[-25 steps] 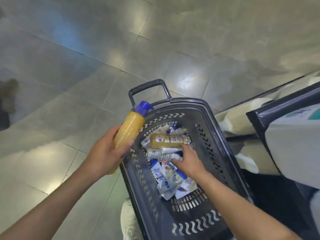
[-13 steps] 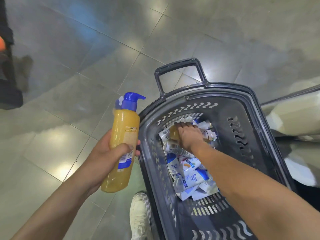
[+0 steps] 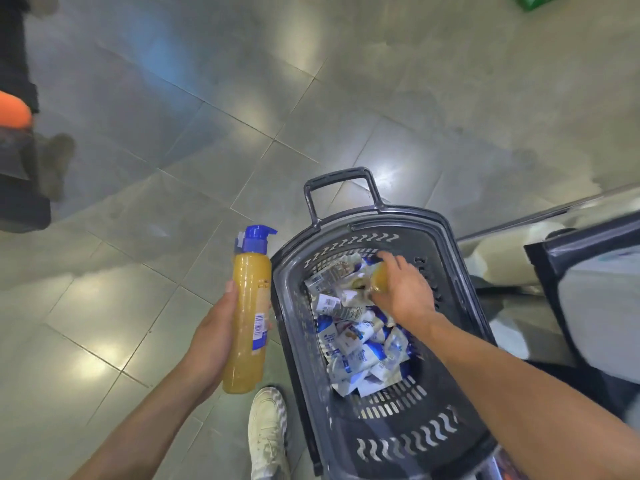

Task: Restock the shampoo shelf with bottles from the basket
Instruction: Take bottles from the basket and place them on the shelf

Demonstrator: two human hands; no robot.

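Progress: pretty early on, I'd guess. One yellow bottle [image 3: 247, 313] was out of the basket [image 3: 388, 427], and nothing could be seen placed on any shelf.
Left hand [image 3: 214, 334]: wrapped around the middle of that bottle, thumb on the far side, holding it upright with the blue pump on top, just left of the basket and over the floor tiles.
Right hand [image 3: 403, 289]: reached down into the far end of the basket, palm down, fingers curled over a second bottle [image 3: 379, 281] lying on the packets [image 3: 360, 348]. It looked like a grip, not lifted yet.
Still left: get both bottles to the shelf. Only a dark edge showed on the right, so I couldn't tell what was there.
Basket contents: mostly small white and blue packets.
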